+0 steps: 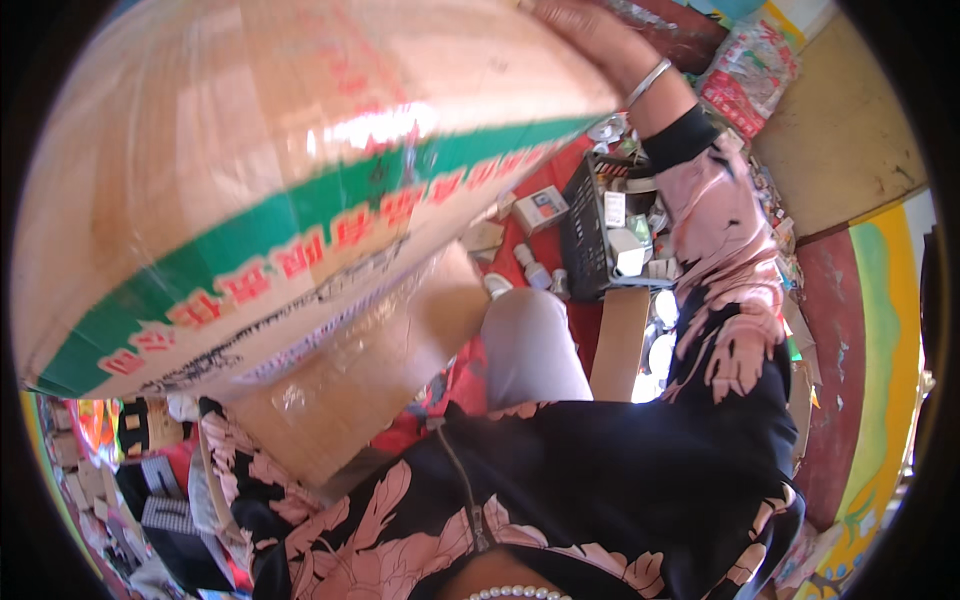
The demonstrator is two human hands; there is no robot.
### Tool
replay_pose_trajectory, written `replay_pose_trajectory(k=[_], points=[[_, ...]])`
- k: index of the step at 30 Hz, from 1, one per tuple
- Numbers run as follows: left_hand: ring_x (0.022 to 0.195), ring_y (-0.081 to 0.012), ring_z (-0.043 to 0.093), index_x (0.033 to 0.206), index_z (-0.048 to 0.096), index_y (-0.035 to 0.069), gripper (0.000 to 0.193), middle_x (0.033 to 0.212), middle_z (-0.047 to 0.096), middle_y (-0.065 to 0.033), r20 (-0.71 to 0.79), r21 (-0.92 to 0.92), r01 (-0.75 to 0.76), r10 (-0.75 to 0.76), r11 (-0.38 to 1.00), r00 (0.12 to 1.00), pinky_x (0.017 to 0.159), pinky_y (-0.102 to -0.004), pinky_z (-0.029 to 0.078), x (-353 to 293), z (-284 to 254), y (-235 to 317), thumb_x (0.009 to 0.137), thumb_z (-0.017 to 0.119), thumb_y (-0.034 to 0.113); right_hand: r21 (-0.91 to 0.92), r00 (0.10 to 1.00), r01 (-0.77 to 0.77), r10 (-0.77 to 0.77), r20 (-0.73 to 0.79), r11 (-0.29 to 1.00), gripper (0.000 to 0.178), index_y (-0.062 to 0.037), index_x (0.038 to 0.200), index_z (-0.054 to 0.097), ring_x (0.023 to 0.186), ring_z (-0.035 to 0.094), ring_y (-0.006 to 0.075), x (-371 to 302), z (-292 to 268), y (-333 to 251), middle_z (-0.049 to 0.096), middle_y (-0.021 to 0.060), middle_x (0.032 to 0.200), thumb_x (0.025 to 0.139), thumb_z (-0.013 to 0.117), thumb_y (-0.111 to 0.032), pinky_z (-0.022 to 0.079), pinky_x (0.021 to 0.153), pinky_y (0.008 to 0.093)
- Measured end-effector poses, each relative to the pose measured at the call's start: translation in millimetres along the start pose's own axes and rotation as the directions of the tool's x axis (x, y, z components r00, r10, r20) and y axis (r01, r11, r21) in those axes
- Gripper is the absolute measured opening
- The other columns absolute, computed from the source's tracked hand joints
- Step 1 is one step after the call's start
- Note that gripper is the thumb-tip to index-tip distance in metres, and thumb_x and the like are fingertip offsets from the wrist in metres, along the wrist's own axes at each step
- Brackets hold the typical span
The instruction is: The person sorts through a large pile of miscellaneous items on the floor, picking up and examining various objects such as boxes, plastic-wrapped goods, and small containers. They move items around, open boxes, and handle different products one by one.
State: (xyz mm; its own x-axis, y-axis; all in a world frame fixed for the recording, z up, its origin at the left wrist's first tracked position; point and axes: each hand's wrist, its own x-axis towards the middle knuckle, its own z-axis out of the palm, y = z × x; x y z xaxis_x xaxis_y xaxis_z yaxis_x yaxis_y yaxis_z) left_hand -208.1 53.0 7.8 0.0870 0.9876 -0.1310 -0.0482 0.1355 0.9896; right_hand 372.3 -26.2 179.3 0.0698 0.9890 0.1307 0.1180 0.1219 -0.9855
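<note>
A large brown cardboard box [270, 90] with a green band and red lettering fills the upper left, tilted close in front of me. One long flap [350, 370] hangs from its lower edge towards my lap. My right hand [585, 25], with a silver bangle at its wrist, reaches up to the box's far right side and grips it. The fingertips run out at the top of the picture. My left sleeve [240, 450] passes behind the flap, and the box hides my left hand.
Right of my knee stands a black plastic crate [588, 235] full of small boxes. A small white carton [540, 209] and bottles [532, 268] lie on red cloth beside it. Piled boxes [90, 490] line the left. A painted wall [870, 330] bounds the right.
</note>
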Motion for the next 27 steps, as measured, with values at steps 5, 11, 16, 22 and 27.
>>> replay_pose_trajectory(k=[5,11,16,22,27], points=[[0.066,-0.0159,0.057,0.102,0.055,0.002,0.022,0.082,0.057,-0.0057,0.099,-0.066,-0.104,0.11,0.992,0.989,0.06,-0.0308,0.05,-32,44,50,0.082,0.055,0.012,-0.08,0.993,0.112,-0.115,-0.038,0.991,0.036,-0.0019,0.112,0.055,0.085,0.06,0.0141,-3,4,-62,0.062,0.0068,0.099,0.089,0.052,-0.03,0.05,0.074,0.0267],[0.064,-0.0157,0.057,0.101,0.055,0.002,0.023,0.08,0.057,-0.0051,0.148,-0.116,-0.239,0.255,0.964,0.956,0.059,-0.0306,0.049,-85,78,110,0.08,0.057,0.012,-0.004,0.982,0.176,-0.176,-0.074,0.984,0.036,-0.0033,0.111,0.056,0.083,0.06,0.0138,-1,-4,-87,0.062,0.006,0.099,0.089,0.051,-0.032,0.05,0.073,0.0267],[0.063,-0.0155,0.056,0.1,0.056,0.002,0.023,0.078,0.056,-0.0045,0.186,-0.176,-0.361,0.392,0.916,0.901,0.058,-0.0304,0.049,-121,104,157,0.08,0.059,0.012,0.075,0.982,0.145,-0.134,-0.132,0.987,0.037,-0.0041,0.111,0.056,0.083,0.059,0.0138,1,-15,-64,0.062,0.0057,0.099,0.089,0.051,-0.034,0.05,0.072,0.0272],[0.061,-0.0152,0.055,0.099,0.056,0.002,0.024,0.076,0.056,-0.0039,0.237,-0.254,-0.445,0.501,0.859,0.832,0.057,-0.0302,0.048,-153,152,203,0.078,0.061,0.012,0.353,0.968,0.006,0.084,-0.238,0.935,0.04,-0.0034,0.114,0.053,0.087,0.06,0.015,-43,15,64,0.061,0.0066,0.101,0.089,0.051,-0.035,0.05,0.074,0.0299],[0.059,-0.015,0.055,0.099,0.056,0.002,0.025,0.074,0.055,-0.0034,0.263,-0.367,-0.402,0.508,0.839,0.82,0.056,-0.03,0.048,-128,212,215,0.078,0.063,0.012,0.433,0.796,0.142,0.157,-0.585,0.89,0.044,-0.0017,0.121,0.047,0.094,0.057,0.0173,-84,3,111,0.058,0.008,0.109,0.09,0.048,-0.033,0.045,0.081,0.0281]])
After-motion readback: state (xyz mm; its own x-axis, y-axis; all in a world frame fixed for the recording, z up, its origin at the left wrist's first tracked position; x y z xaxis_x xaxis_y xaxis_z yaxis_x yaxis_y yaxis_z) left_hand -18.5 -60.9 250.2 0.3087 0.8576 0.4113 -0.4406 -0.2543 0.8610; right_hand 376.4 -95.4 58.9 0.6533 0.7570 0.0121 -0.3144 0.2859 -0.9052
